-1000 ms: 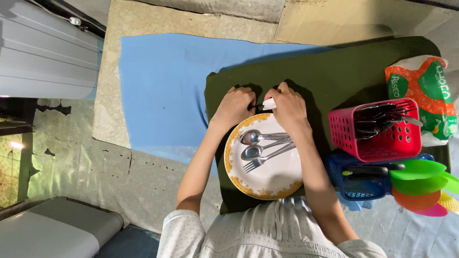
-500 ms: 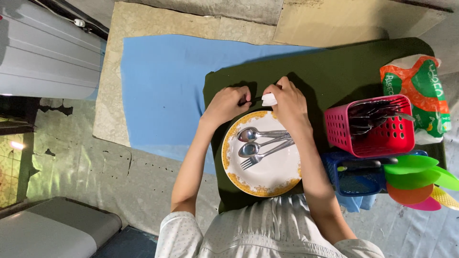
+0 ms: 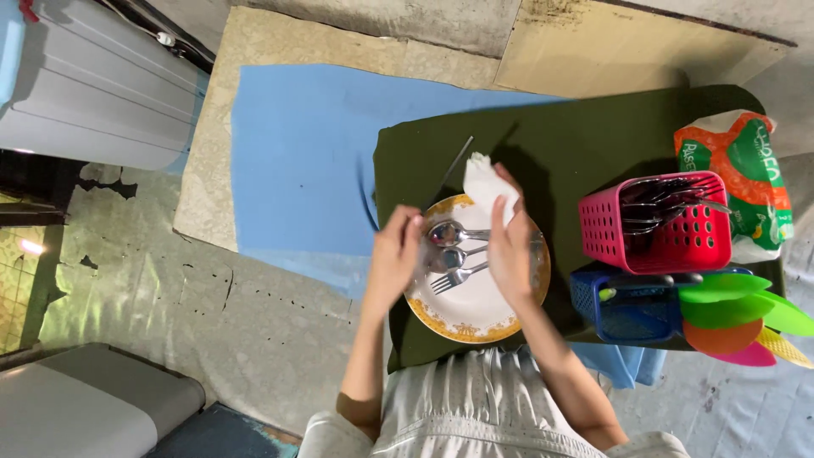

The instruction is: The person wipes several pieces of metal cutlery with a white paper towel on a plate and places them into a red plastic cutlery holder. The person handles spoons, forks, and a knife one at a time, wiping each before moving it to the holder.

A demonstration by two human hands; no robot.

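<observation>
My left hand (image 3: 393, 256) grips one end of a thin metal utensil (image 3: 453, 168); its straight handle slants up and away over the dark green cloth (image 3: 585, 144). Which kind of utensil it is, I cannot tell. My right hand (image 3: 511, 248) holds a crumpled white tissue (image 3: 487, 187) just to the right of that handle. Both hands hover over a white plate with a gold rim (image 3: 479, 318). Two spoons (image 3: 448, 232) and a fork (image 3: 450, 278) lie on the plate, handles pointing right under my right hand.
A red perforated basket (image 3: 670, 242) full of metal cutlery stands at the right, a blue basket (image 3: 619, 309) below it with coloured plastic spoons (image 3: 733, 309) sticking out. An orange and green tissue pack (image 3: 746, 161) lies behind. A blue mat (image 3: 297, 153) covers the floor at left.
Both hands have pulled back from the plate's far edge to over the plate. The utensil's handle has come free of the tissue, which now stands up in my right hand.
</observation>
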